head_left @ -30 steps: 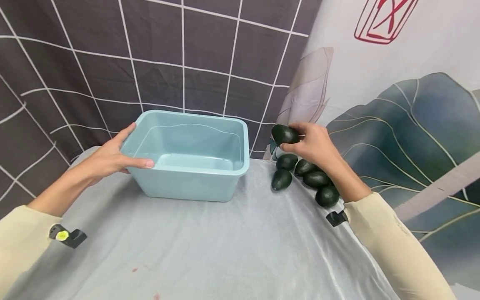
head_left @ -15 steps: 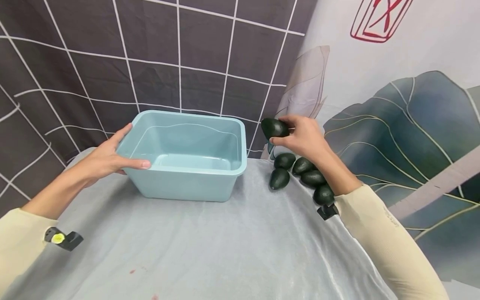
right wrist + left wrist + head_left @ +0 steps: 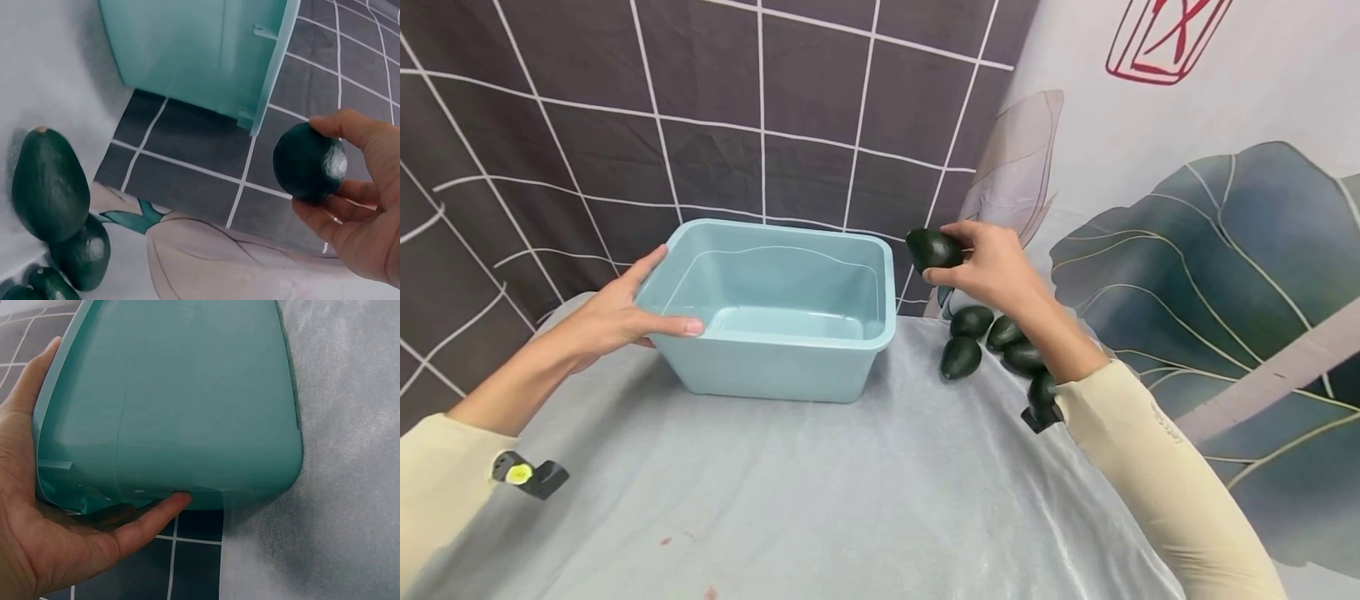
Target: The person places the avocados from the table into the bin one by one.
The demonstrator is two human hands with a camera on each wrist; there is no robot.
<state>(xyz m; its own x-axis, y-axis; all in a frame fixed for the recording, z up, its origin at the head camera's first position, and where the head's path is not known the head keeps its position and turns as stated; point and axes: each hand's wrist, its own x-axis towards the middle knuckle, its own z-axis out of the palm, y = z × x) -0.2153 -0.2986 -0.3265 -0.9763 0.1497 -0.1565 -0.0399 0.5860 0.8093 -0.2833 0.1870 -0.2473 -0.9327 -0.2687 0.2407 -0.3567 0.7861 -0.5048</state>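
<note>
A pale blue plastic bin (image 3: pixel 775 367) stands upright on the cloth-covered table, its inside bare. At its left end my left hand (image 3: pixel 606 321) holds the rim, thumb along the front edge and fingers round the back corner. My right hand (image 3: pixel 996 262) pinches a dark green avocado (image 3: pixel 934 249) between thumb and fingers, in the air just right of the bin. The right wrist view shows the held avocado (image 3: pixel 309 162) apart from the bin wall (image 3: pixel 187 56). Several more avocados (image 3: pixel 961 357) lie grouped below the right hand, some partly hidden by the forearm.
A grey-white cloth (image 3: pixel 820 500) covers the table. Behind the bin hangs a dark curtain (image 3: pixel 820 108) with white grid lines. On the right hangs a light sheet (image 3: pixel 1150 142) with a leaf print, close to the avocado group.
My right hand has carried the avocado left and slightly up, away from the group and closer to the bin's right rim. The left hand stays on the bin, which has not moved.
</note>
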